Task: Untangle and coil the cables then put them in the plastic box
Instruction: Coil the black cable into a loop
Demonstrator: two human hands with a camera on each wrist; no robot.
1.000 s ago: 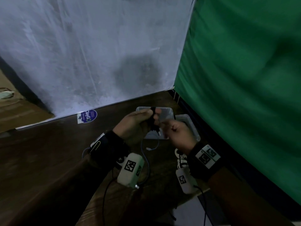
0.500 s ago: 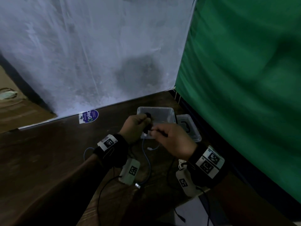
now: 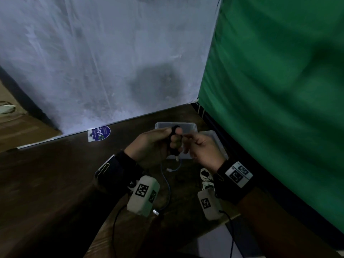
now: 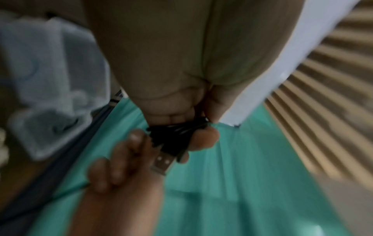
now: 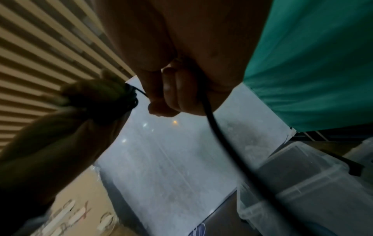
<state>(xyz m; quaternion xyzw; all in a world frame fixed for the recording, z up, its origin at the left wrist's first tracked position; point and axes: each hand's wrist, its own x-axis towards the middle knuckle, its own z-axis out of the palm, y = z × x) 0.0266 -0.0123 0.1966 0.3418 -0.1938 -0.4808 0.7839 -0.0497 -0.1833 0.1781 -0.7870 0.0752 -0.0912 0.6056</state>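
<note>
My left hand [image 3: 163, 140] grips a coiled black cable [image 3: 173, 140] above the table, in front of the clear plastic box [image 3: 188, 125]. In the left wrist view the black cable [image 4: 177, 135] shows as a bundle of loops with a silver USB plug [image 4: 161, 164] sticking out below. My right hand [image 3: 193, 140] pinches the free strand of the same cable [image 5: 141, 93] close to the coil; a black strand [image 5: 222, 140] also hangs down past that hand. A blue cable [image 3: 167, 185] lies loose on the table below the hands. A white cable bundle [image 3: 205, 175] lies by my right wrist.
A second clear container or lid [image 3: 216, 140] lies right of the box, near the green cloth [image 3: 279, 90]. A white sheet [image 3: 102, 62] stands behind the dark wooden table [image 3: 46, 174]. A round blue sticker [image 3: 100, 134] sits at the table's back edge.
Both hands have risen a little toward the box while working the black cable. The left wrist has turned, and the right hand has drawn in close to the coil.
</note>
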